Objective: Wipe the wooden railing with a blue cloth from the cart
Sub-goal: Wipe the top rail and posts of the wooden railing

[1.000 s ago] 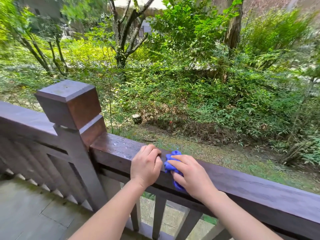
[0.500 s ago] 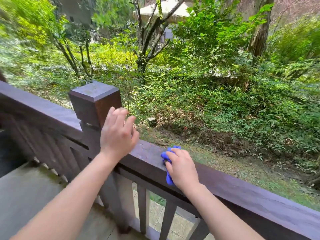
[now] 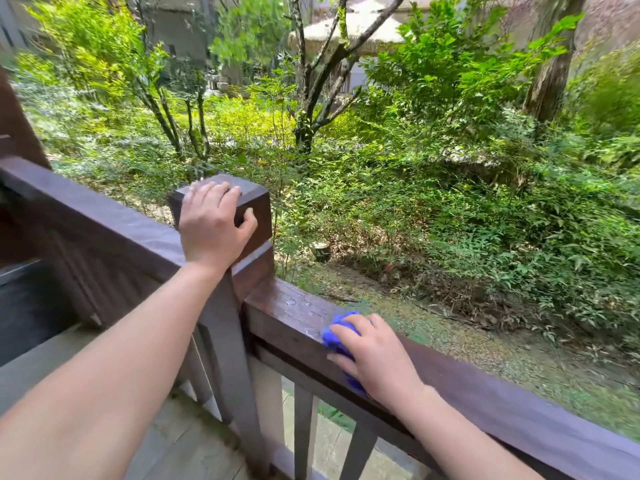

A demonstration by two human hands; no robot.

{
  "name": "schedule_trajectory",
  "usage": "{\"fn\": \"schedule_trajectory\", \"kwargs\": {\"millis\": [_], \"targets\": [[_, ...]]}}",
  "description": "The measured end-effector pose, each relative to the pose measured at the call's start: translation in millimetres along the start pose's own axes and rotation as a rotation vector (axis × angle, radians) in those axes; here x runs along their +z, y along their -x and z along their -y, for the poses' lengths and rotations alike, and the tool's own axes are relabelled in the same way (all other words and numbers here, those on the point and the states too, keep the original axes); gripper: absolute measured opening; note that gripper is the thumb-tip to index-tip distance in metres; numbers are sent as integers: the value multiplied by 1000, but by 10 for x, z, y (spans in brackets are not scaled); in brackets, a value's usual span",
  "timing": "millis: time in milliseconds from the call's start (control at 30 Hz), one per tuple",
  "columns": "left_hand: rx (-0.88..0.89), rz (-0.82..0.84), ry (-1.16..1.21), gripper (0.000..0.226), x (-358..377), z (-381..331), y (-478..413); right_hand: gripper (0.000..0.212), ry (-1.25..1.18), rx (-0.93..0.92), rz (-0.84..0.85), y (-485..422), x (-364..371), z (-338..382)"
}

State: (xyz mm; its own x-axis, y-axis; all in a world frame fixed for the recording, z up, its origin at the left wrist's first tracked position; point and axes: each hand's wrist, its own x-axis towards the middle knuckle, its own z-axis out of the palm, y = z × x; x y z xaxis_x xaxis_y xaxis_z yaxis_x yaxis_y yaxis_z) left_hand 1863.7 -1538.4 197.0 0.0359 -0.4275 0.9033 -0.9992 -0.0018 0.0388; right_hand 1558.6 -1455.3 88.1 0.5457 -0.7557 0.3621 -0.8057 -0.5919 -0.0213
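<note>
The left hand (image 3: 213, 225) has moved up from the dark brown wooden railing (image 3: 287, 315) and now clasps the square post cap (image 3: 254, 202). The right hand (image 3: 375, 360) presses the crumpled blue cloth (image 3: 334, 336) on the rail's wet top just beside the post, so wiping can go on

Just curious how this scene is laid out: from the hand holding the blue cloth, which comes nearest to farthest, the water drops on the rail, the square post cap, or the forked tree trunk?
From the right hand:
1. Water drops, on the railing top just to its left.
2. Post cap, farther left and higher, under the left hand.
3. Forked tree trunk, out in the garden beyond the rail.
</note>
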Motion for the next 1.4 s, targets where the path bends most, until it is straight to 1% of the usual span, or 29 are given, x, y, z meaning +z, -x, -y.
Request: {"fn": "schedule_trajectory", "kwargs": {"millis": [100, 133, 167, 200, 267, 300, 367, 467, 533, 567, 633, 667, 700, 733, 800, 900, 933, 967, 1067, 1100, 1133, 1233, 1267, 1300, 1333, 1400], "targets": [[31, -75, 28, 29, 51, 24, 0, 25, -186, 222, -123, -206, -11, 78], [48, -93, 28, 29, 63, 34, 1, 23, -219, 250, -136, -253, 16, 173], [59, -108, 28, 28, 76, 41, 2, 24, -220, 221, -124, -271, 62, 274], [64, -120, 28, 28, 86, 45, 3, 26, -174, 143, -108, -258, 117, 351], [62, -138, 23, 27, 96, 46, 8, 30, -8, -33, -76, -200, 156, 359], [62, -140, 22, 27, 98, 48, 12, 31, 50, -76, -73, -205, 126, 291], [71, -147, 21, 27, 102, 50, 15, 29, 112, -101, -101, -190, 88, 128], [74, -161, 24, 27, 110, 53, 18, 30, 119, -102, -121, -171, 79, 12], [69, -162, 20, 26, 114, 49, 14, 36, 52, -5, -92, -325, 30, 45], [64, -161, 16, 26, 113, 46, 5, 38, -7, 91, -73, -455, -18, 83], [65, -162, 13, 26, 113, 46, 14, 36, -181, 298, -31, -719, -94, 97], [68, -166, 13, 26, 115, 48, 24, 36, -265, 360, -27, -791, -105, 85], [73, -173, 15, 25, 117, 47, 23, 41, -312, 375, -4, -815, -106, 80], [73, -178, 20, 25, 122, 49, 15, 47, -286, 338, 25, -792, -85, 88], [69, -187, 34, 24, 130, 54, 11, 50, -152, 180, 42, -608, 23, 135], [62, -205, 32, 23, 144, 45, 28, 42, -74, -112, 28, -373, 192, 145], [59, -206, 34, 23, 141, 42, 14, 38, -83, -126, 12, -408, 224, 92], [58, -204, 39, 22, 133, 39, 11, 35, -99, -71, 12, -472, 222, 63], [52, -201, 35, 22, 106, 14, 25, 34, -90, 211, 32, -774, 198, 96], [54, -199, 39, 22, 102, 8, 14, 33, -88, 249, 46, -834, 200, 163], [54, -200, 41, 22, 103, 11, 8, 32, -90, 234, 50, -837, 212, 239], [57, -220, 35, 22, 125, 31, 22, 30, -82, 9, 24, -595, 282, 270], [60, -225, 37, 22, 137, 36, 19, 31, -86, -31, 28, -554, 281, 188], [61, -226, 39, 22, 147, 40, 21, 33, -79, -35, 42, -568, 277, 111], [59, -224, 40, 22, 150, 42, 24, 34, -88, 7, 68, -629, 261, 76], [56, -217, 39, 22, 134, 33, 15, 34, -116, 179, 95, -853, 224, 117]]}}
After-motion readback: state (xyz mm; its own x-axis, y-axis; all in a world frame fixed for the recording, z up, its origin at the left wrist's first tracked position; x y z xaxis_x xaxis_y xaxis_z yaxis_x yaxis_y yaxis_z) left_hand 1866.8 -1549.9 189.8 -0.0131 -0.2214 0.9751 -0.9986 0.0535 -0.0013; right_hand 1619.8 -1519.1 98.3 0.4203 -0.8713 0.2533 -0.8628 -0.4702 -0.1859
